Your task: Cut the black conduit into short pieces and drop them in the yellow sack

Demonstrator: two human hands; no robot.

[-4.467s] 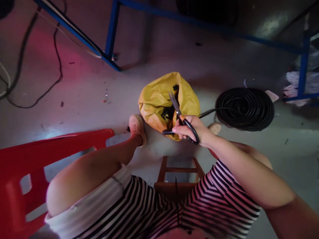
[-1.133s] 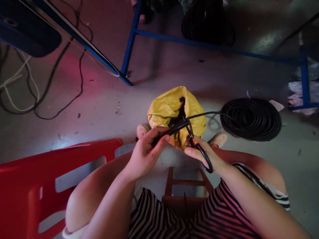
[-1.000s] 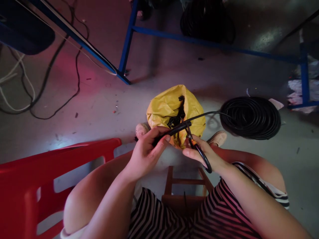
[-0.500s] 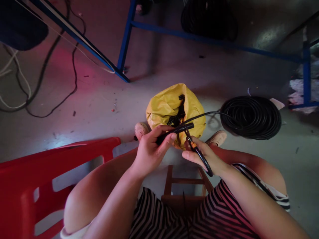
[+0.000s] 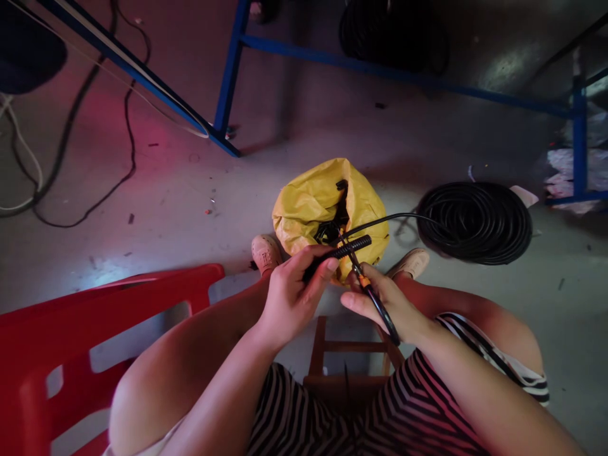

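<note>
In the head view my left hand (image 5: 297, 291) is closed around a black ribbed tube (image 5: 358, 244), whose free end points right. My right hand (image 5: 387, 304) grips scissors (image 5: 373, 296) with black handles and an orange part near the pivot. The scissors' blades lie against the tube, to the right of my left thumb. Below both hands a yellow bag (image 5: 308, 196) stands open on the floor, with black pieces inside. A black cable (image 5: 380, 221) runs from the coil at the right towards my left hand.
A big coil of black cable (image 5: 475, 223) lies on the floor at the right. The red plastic chair (image 5: 118, 310) is at the left. Blue metal frames (image 5: 228, 82) stand ahead, with another dark coil (image 5: 389, 35) behind. A wooden stool (image 5: 354, 346) shows between my legs.
The whole view has shifted slightly, so floor objects appear a little further left. The scissors' blades now reach across the tube, slightly further from its free end. Both hands keep their hold.
</note>
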